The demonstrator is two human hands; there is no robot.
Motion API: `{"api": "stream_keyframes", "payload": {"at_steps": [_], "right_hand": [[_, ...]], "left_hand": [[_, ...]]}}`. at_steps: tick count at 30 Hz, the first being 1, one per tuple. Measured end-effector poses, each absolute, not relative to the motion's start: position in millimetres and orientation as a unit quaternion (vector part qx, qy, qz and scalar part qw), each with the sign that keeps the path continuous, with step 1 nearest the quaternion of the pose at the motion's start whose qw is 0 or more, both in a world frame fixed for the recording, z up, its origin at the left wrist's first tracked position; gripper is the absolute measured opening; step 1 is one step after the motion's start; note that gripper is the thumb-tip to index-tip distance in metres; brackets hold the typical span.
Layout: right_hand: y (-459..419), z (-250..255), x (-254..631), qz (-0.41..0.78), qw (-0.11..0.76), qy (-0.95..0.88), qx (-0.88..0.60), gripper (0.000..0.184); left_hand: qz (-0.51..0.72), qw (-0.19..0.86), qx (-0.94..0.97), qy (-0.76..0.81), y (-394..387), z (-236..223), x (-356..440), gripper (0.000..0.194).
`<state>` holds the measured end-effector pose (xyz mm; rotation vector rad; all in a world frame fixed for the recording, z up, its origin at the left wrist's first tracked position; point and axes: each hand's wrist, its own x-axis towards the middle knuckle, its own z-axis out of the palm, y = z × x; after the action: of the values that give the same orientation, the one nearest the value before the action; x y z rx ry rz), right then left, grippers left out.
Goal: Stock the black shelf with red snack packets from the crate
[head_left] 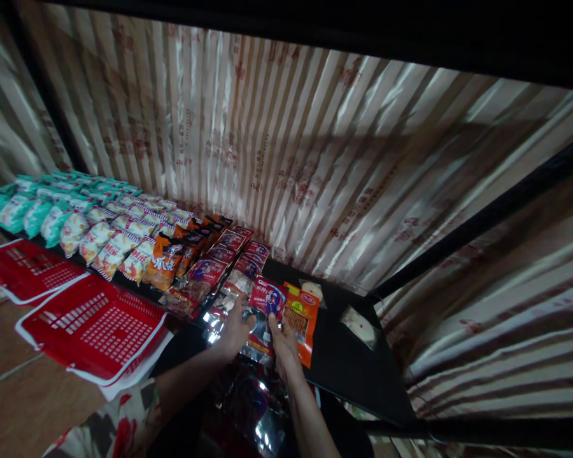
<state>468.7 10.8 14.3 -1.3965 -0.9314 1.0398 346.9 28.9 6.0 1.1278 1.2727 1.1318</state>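
Observation:
A red and dark-blue snack packet (268,298) is in my right hand (286,346), whose thumb lies across its front. My left hand (236,331) is at the packet's left side, with its fingers bent against the edge. Under and beside my left hand lie shiny clear-fronted packets (218,313). Just right of the held packet, an orange snack packet (302,318) lies on the black shelf (348,362). Behind my hands run rows of similar red packets (210,270). More shiny packets (258,407) are low down between my forearms.
Orange-black bags (163,261), white bags (117,251) and teal bags (38,213) fill the shelf's left side. Two flat clear packets (360,326) lie at the right. Red baskets (100,324) stand below left. Black posts (482,219) and a striped plastic curtain (277,140) enclose the shelf.

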Motion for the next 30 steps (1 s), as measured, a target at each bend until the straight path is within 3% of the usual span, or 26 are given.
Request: {"api": "stream_keyframes", "payload": {"at_steps": [6,10,16,30], "right_hand": [[28,12,469,0.475,0.534,-0.393,-0.578,0.042],[46,9,471,0.488,0.533,-0.386,-0.573,0.052],[83,3,472,0.442,0.556,-0.382,-0.592,0.060],[173,-18,472,0.324,0.485,-0.453,-0.674,0.044]], "left_hand": [[0.452,0.502,0.474,0.564,62,11,348,0.055],[0.425,0.479,0.498,0.585,84,17,349,0.046],[0.385,0.416,0.545,0.618,115,28,347,0.045],[0.298,0.249,0.652,0.651,151,42,358,0.037]]}}
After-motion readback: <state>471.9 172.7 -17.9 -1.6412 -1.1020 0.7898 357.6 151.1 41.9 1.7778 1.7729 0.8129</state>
